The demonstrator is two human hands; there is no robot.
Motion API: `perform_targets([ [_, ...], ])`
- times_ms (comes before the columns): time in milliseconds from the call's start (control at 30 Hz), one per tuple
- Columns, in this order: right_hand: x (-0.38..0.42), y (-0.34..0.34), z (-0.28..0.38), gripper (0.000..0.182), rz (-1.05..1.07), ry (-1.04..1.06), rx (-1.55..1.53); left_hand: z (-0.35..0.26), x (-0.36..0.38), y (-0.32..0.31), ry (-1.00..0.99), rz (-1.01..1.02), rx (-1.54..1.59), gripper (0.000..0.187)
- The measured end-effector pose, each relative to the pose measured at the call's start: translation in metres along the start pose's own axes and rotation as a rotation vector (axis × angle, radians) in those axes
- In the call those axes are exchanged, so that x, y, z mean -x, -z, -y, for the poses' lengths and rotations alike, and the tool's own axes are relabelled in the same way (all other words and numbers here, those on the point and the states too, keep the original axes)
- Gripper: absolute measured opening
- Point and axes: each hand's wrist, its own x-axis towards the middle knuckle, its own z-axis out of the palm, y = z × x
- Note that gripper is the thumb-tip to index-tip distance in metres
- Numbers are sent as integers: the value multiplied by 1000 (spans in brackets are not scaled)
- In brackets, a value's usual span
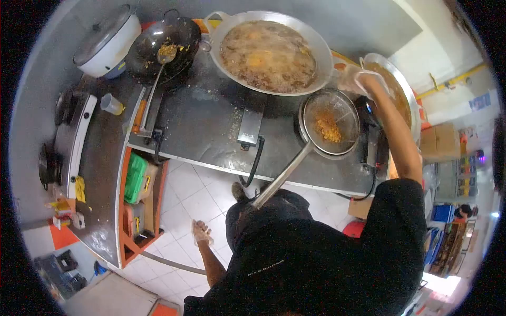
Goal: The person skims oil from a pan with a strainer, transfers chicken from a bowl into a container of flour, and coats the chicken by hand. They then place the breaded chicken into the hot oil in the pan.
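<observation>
My right hand [357, 80], in a clear plastic glove, reaches over the right rim of a large pan of bubbling oil [268, 55]. Its fingers are blurred, and I cannot tell whether they hold anything. Orange-yellow pieces of food [259, 57] fry under the foam. Just below that hand, a round mesh strainer [342, 113] with golden-brown crumbs [328, 129] rests over a metal bowl, its long handle pointing towards my body. My left hand [202, 233], gloved too, hangs low by my side above the tiled floor, fingers loosely bent and apart, holding nothing.
A second pan of oil [398, 87] stands at the right. To the left are a dark wok [176, 45] with a ladle [158, 79], a white lidded pot [108, 47] and a plastic cup [112, 104]. Black hoses [255, 163] hang over the counter's front edge.
</observation>
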Motion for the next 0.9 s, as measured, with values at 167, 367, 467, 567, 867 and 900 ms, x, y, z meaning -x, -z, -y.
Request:
perform_targets([
  [167,41,-26,20,21,21,28,-879,47,17,34,178,-61,110,35],
  [367,-28,-87,18,24,91,253,-1012,47,25,9,159,-70,104,35],
  [467,-4,-62,65,16,140,238,-1096,32,27,-11,101,-14,108,36],
  [567,25,-43,107,15,134,35,-357,25,35,-28,1,-35,138,37],
  [867,-26,-87,120,18,-43,115,-941,34,26,-22,73,13,90,36],
  [900,-24,-89,119,17,-53,136,-1007,35,22,-20,89,35,71,36],
])
